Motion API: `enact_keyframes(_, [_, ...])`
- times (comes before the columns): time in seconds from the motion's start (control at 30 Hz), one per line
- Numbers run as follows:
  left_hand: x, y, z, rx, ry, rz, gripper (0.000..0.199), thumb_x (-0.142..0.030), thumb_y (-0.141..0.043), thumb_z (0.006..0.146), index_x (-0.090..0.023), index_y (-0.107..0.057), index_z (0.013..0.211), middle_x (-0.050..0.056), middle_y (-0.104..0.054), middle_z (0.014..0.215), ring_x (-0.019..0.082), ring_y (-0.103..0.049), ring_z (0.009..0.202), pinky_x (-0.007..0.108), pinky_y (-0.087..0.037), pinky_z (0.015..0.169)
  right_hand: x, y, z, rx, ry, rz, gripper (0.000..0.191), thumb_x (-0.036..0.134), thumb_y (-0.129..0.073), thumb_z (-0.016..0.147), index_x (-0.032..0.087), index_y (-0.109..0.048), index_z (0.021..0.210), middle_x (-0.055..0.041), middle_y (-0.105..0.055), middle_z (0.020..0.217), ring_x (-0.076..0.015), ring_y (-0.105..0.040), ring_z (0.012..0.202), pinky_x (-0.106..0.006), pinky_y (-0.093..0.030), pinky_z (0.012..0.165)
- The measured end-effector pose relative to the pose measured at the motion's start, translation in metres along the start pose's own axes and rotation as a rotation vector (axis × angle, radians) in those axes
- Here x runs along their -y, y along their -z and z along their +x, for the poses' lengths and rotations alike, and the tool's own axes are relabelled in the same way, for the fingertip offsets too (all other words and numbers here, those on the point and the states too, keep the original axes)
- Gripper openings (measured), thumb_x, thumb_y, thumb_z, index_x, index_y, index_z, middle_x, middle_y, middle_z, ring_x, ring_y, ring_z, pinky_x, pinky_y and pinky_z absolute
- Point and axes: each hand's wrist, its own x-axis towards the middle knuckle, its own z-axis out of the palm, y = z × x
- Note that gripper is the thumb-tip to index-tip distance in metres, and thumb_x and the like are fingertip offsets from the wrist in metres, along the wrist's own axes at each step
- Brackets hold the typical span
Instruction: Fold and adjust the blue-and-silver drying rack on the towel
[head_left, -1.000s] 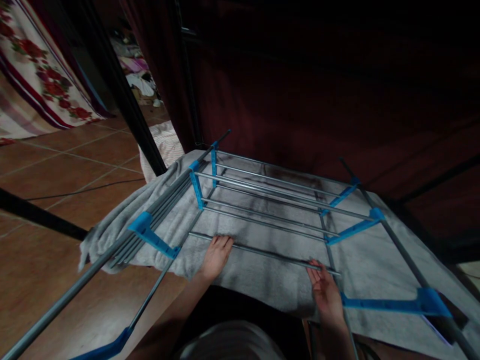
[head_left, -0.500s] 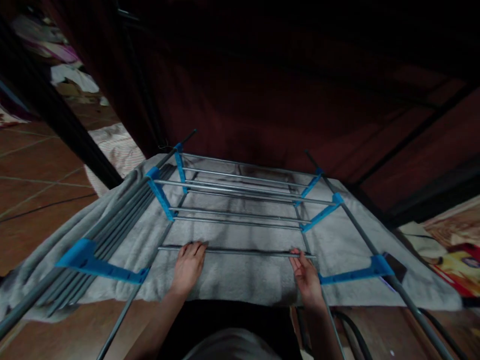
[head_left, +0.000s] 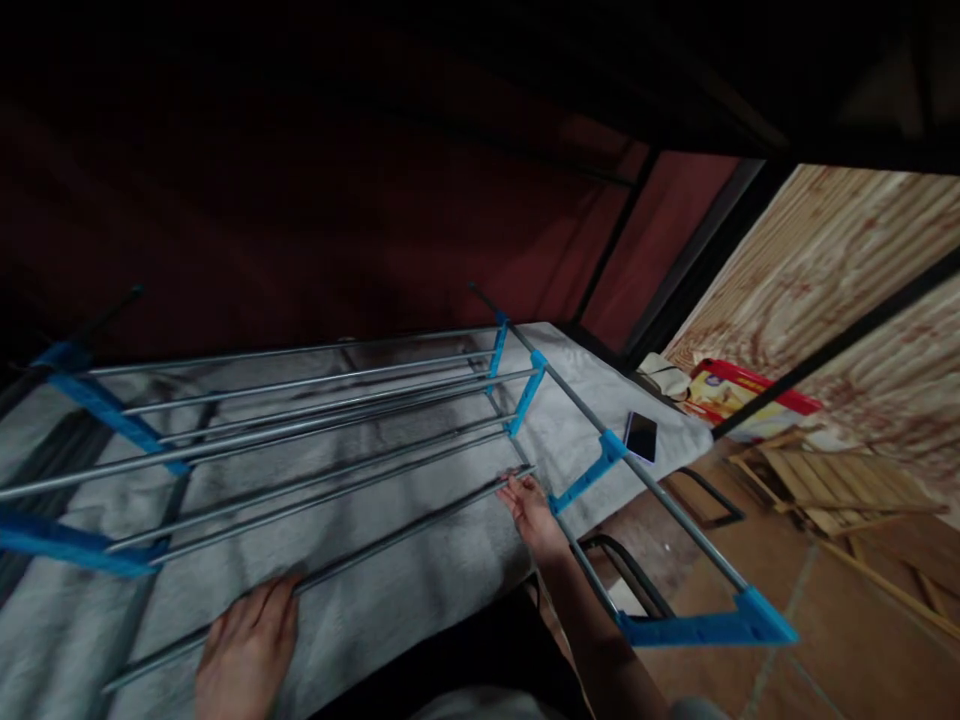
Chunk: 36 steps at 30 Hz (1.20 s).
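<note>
A loose grey metal rod (head_left: 397, 537) lies across the near part of a rack frame on a grey blanket (head_left: 480, 545). My left hand (head_left: 251, 640) is closed over the rod near its left end. Near its right end, my right hand (head_left: 529, 505) pinches the rod between thumb and fingers. The rod's right tip is beside a blue bracket (head_left: 589, 480) on the frame's right side pole (head_left: 686, 525). Beyond my hands, several rods run between blue brackets on both sides.
A phone (head_left: 641, 437) lies on the blanket at the right. Past the blanket's right edge are a red and yellow package (head_left: 739, 392) and a wooden folding piece (head_left: 832, 480) on the tiled floor. A dark red curtain (head_left: 300, 220) hangs behind the rack.
The view has turned to the right, bringing the phone and wooden piece into fuller view. Both hands remain on the same rod.
</note>
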Motion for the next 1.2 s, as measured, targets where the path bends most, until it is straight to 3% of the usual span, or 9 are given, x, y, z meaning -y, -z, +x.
enact_keyframes(0.13, [0.003, -0.003, 0.001, 0.010, -0.006, -0.037, 0.051, -0.041, -0.029, 0.102, -0.015, -0.071, 0.115, 0.015, -0.076, 0.108, 0.032, -0.065, 0.100, 0.047, -0.046, 0.093, 0.003, 0.001, -0.003, 0.041, -0.008, 0.021, 0.026, 0.030, -0.089, 0.068, 0.025, -0.069, 0.083, -0.0032, -0.075, 0.095, -0.0243, -0.072, 0.097, -0.042, -0.058, 0.093])
enact_keyframes(0.3, [0.004, -0.006, 0.001, 0.025, -0.013, -0.066, 0.051, -0.042, -0.030, 0.102, -0.015, -0.069, 0.119, 0.015, -0.076, 0.109, 0.032, -0.065, 0.100, 0.047, -0.046, 0.093, 0.004, -0.002, -0.005, 0.056, -0.001, 0.023, 0.023, 0.034, -0.085, 0.076, 0.025, -0.068, 0.090, -0.0030, -0.075, 0.096, -0.0222, -0.072, 0.098, -0.038, -0.058, 0.091])
enact_keyframes(0.47, [0.003, -0.006, 0.002, 0.000, 0.000, -0.060, 0.051, -0.043, -0.029, 0.103, -0.014, -0.066, 0.123, 0.016, -0.076, 0.108, 0.032, -0.066, 0.100, 0.046, -0.047, 0.093, 0.001, -0.005, -0.004, 0.040, 0.002, 0.034, 0.029, 0.035, -0.089, 0.071, 0.026, -0.066, 0.086, -0.0006, -0.074, 0.090, -0.0203, -0.071, 0.092, -0.035, -0.059, 0.088])
enact_keyframes(0.63, [0.003, -0.003, 0.003, 0.011, -0.008, -0.095, 0.050, -0.048, -0.028, 0.103, -0.017, -0.066, 0.113, 0.015, -0.076, 0.104, 0.033, -0.067, 0.098, 0.047, -0.048, 0.090, 0.002, -0.004, -0.005, 0.054, -0.001, 0.056, 0.030, 0.036, -0.089, 0.071, 0.026, -0.067, 0.089, -0.0003, -0.074, 0.090, -0.0205, -0.072, 0.093, -0.038, -0.058, 0.094])
enact_keyframes(0.83, [0.005, -0.003, 0.003, 0.001, -0.049, -0.100, 0.052, -0.049, -0.028, 0.103, -0.018, -0.067, 0.117, 0.014, -0.077, 0.109, 0.032, -0.067, 0.100, 0.046, -0.048, 0.090, 0.004, -0.003, -0.007, 0.080, -0.010, 0.079, 0.026, 0.032, -0.087, 0.073, 0.026, -0.068, 0.090, -0.0009, -0.076, 0.093, -0.0214, -0.073, 0.096, -0.040, -0.057, 0.099])
enact_keyframes(1.2, [0.014, -0.015, -0.001, 0.022, -0.034, -0.156, 0.049, -0.053, -0.034, 0.101, -0.021, -0.068, 0.117, 0.012, -0.077, 0.111, 0.031, -0.068, 0.102, 0.045, -0.049, 0.094, 0.004, -0.007, -0.006, 0.041, -0.005, 0.030, 0.030, 0.040, -0.090, 0.072, 0.025, -0.066, 0.083, -0.0004, -0.073, 0.088, -0.0200, -0.071, 0.086, -0.036, -0.060, 0.083])
